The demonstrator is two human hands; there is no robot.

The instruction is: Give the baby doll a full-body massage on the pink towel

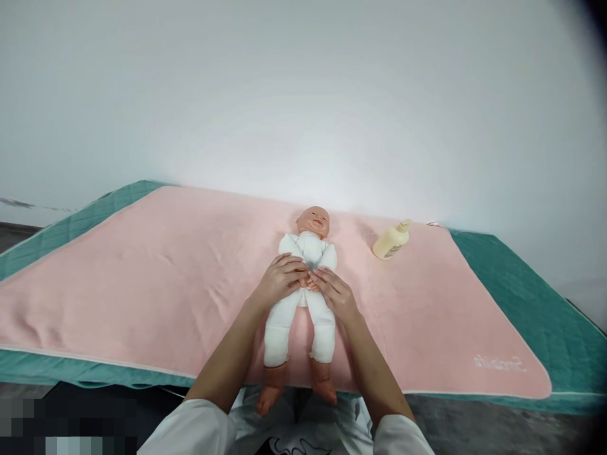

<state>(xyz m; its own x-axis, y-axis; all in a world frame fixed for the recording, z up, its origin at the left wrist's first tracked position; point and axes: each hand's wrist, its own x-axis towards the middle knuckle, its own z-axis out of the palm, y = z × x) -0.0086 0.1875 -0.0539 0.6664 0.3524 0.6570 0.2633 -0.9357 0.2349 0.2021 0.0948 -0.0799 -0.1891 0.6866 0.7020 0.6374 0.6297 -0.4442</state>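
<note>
A baby doll (312,248) in a white cloth suit lies on its back on a pink mat, its head toward the wall and its bare feet over the near edge. The doll's forearms are bent inward, so its small hands meet over the belly. My left hand (283,278) is closed around the doll's arm on the left, fingers bent over the sleeve and wrist. On the other side, my right hand (336,292) is closed on the doll's other arm near its hand. Both thumbs are mostly hidden.
The pink mat (165,272) covers most of a green quilted mattress (535,303). A pale yellow pump bottle (391,241) lies tilted on the mat to the doll's right in view. Behind the bed rises a white wall (303,95).
</note>
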